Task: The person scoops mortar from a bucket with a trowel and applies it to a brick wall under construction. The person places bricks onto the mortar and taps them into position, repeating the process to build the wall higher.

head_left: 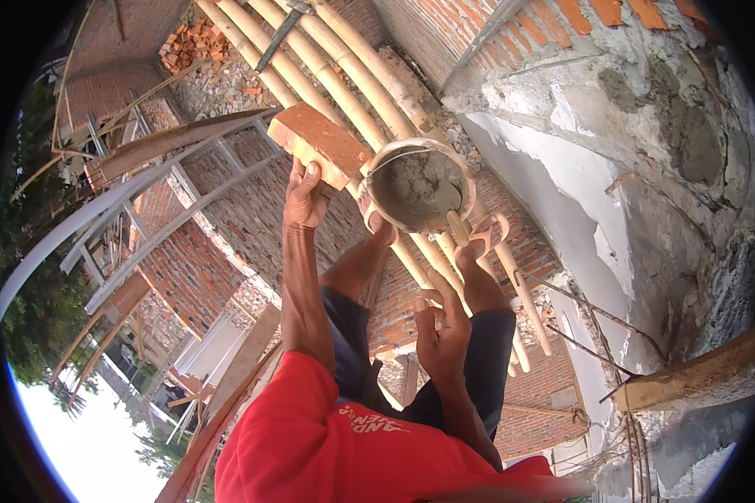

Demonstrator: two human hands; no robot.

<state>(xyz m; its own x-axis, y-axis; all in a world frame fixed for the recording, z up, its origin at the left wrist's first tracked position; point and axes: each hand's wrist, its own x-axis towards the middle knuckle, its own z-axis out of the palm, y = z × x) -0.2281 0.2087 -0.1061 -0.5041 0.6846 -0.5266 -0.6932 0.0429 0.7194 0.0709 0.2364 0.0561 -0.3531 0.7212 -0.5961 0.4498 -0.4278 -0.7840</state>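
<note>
Left hand (306, 197) gripped the near end of a red-orange brick (317, 142), thumb on its top face, arm stretched forward. Right hand (445, 331) was open, fingers spread, holding nothing; it hovered over the right knee, below a round bucket of grey mortar (418, 186). A pale wooden trowel handle (458, 228) stuck out of the bucket's near rim. The bucket sat on bamboo scaffold poles (344, 80), just right of the brick. Bare feet rested on the same poles beside the bucket. No packages or signs noted; white lettering on the red shirt (327, 453), bottom centre. Surroundings: unfinished red brick walls (193, 277), patchy grey plaster wall (646, 168) at right, loose brick pile (191, 42) at top left.
</note>
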